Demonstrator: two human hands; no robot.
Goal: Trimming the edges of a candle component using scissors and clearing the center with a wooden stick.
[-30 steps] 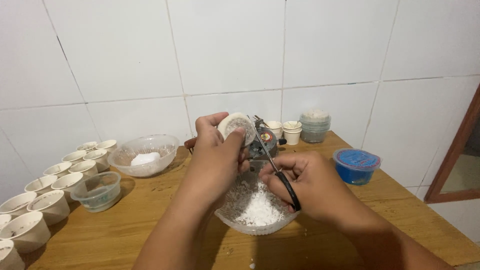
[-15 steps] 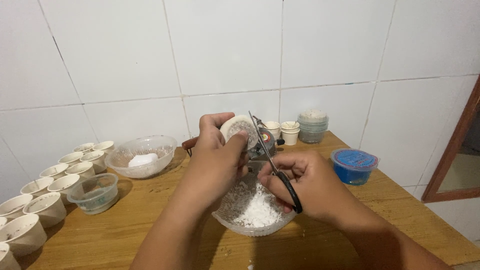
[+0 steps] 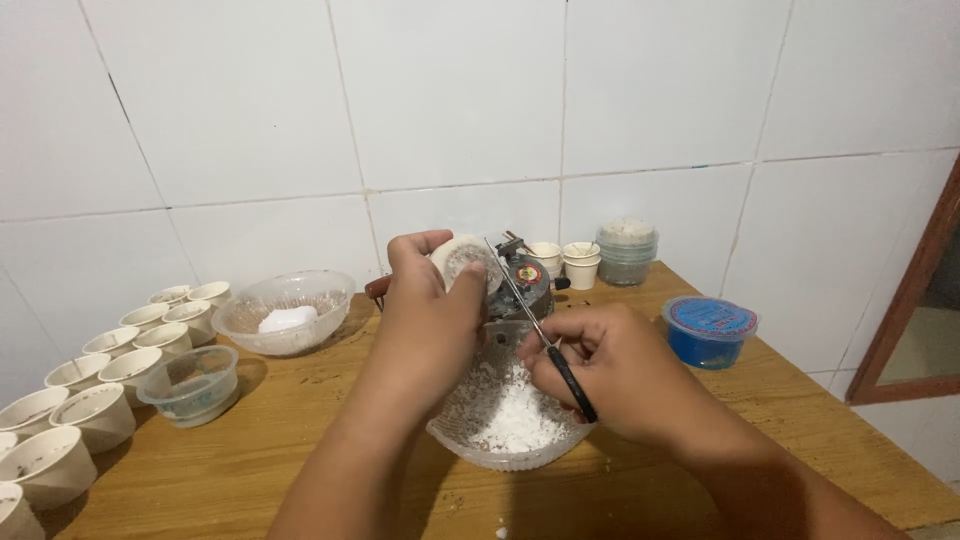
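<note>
Nearby — paper cups (image 3: 95, 385), blue tub (image 3: 708, 332).

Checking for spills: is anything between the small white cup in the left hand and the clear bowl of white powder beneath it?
Nothing visible. The left hand holds the small white cup above the clear bowl's far rim, with open air between them.

Clear bowls (image 3: 285, 315): three. Blue tub (image 3: 708, 331): one. White cups (image 3: 100, 415): eleven-plus.
</note>
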